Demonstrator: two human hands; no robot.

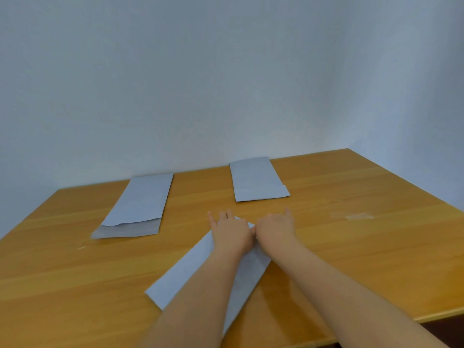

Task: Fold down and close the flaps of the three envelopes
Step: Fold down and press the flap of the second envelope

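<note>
Envelopes, three long white paper ones, lie on a flat orange-brown wooden table [326,247] that stands against a pale blue-grey wall [226,71]. One white envelope, the near one [190,270], lies slanted in the middle of the table, close to the person, with its far end under both hands. The left hand [229,233] lies flat, palm down, on that far end, with its fingers spread and pointing away. The right hand [275,228] lies flat just beside it, palm down too, and the two hands touch at the thumbs. Neither hand is pinching anything; both press down on the paper. The end of this envelope is hidden under the hands, so I cannot tell how its flap lies. Both bare forearms reach in from the bottom edge and cross over part of the near envelope. A second white envelope, the left one [140,204], lies well apart on the far left side of the table, and its near end looks open, with a grey flap [125,231] sticking out flat toward the person. A third white envelope, the far one [256,179], lies at the back of the table near the wall, to the right of the middle, and shows a fold line across its near end. A faint pale smudge [356,216] marks the wood on the right.
</note>
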